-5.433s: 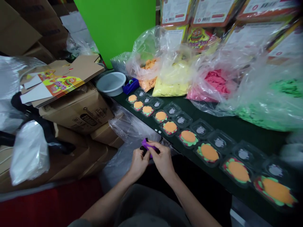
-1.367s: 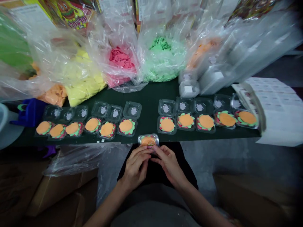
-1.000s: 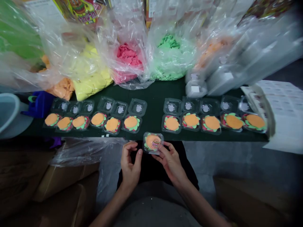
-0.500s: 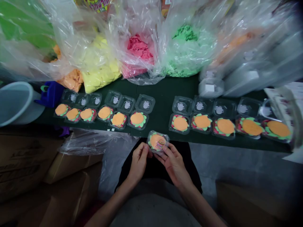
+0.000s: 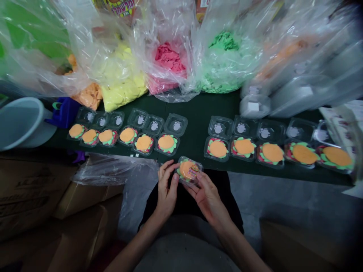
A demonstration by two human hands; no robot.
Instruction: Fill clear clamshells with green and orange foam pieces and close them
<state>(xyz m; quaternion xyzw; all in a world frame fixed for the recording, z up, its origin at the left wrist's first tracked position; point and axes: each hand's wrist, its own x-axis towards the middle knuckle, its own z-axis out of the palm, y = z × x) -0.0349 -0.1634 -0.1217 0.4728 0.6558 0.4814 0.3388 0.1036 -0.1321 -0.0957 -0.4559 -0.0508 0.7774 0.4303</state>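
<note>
A closed clear plastic container [image 5: 188, 170] with a burger-shaped filling, orange on top with green edges, is held over the table's front edge. A printed burger sticker shows on the right of its lid. My right hand [image 5: 208, 194] grips it from the right, thumb on top and fingers beneath. At its left side, my left hand [image 5: 167, 187] is open, with thumb and fingers apart and fingertips close to the corner; whether they touch it I cannot tell. Open containers with similar fillings stand in a left group [image 5: 167, 144] and a right group [image 5: 217, 149].
Behind the rows stand plastic bags of yellow [image 5: 123, 88], pink [image 5: 170, 60] and green pieces [image 5: 224, 71]. A pale tub [image 5: 42, 124] and a blue tape dispenser [image 5: 66, 112] are at left. Stacked clear containers [image 5: 295, 94] stand at right. Cardboard boxes [image 5: 31, 192] lie below the table at left.
My left hand has loosened from the container and its fingers have spread upward and left. My right hand still holds the container in nearly the same place. The view has shifted slightly.
</note>
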